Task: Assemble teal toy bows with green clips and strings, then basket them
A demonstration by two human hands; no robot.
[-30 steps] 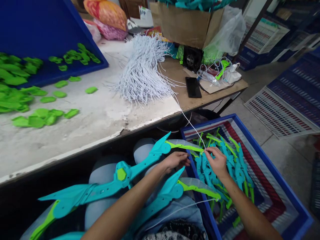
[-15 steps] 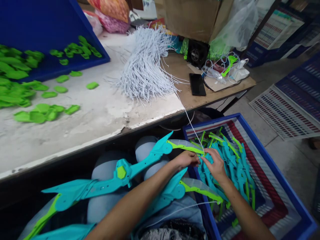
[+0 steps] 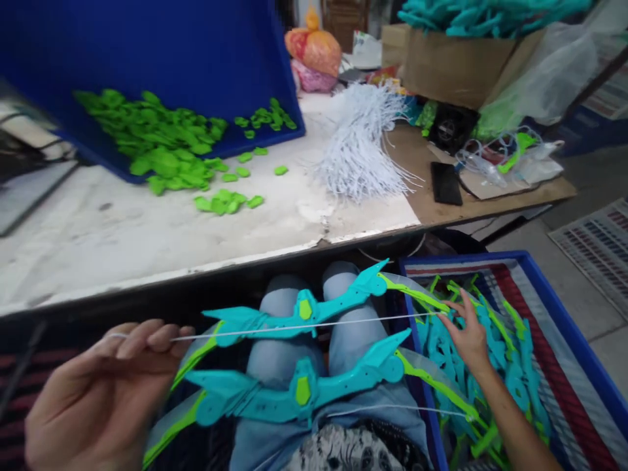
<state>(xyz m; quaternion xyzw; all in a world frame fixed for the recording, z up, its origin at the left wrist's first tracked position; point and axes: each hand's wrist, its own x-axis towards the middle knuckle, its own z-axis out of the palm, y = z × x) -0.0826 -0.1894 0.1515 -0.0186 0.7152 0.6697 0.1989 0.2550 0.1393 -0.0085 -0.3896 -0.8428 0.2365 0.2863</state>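
Holds a white string (image 3: 353,321) in the left hand (image 3: 115,386), taut across a turquoise bow (image 3: 338,306) to the right hand (image 3: 468,333) at that bow's light-green tip (image 3: 444,307). Has a second bow (image 3: 343,381) just nearer, also across the lap (image 3: 353,343), with its own string (image 3: 383,407). Faces a table (image 3: 147,245) bearing bundled white strings (image 3: 360,150), green pieces (image 3: 223,201) and a black phone (image 3: 446,183), beside a blue-rimmed crate (image 3: 542,356) of turquoise and green parts (image 3: 520,366).
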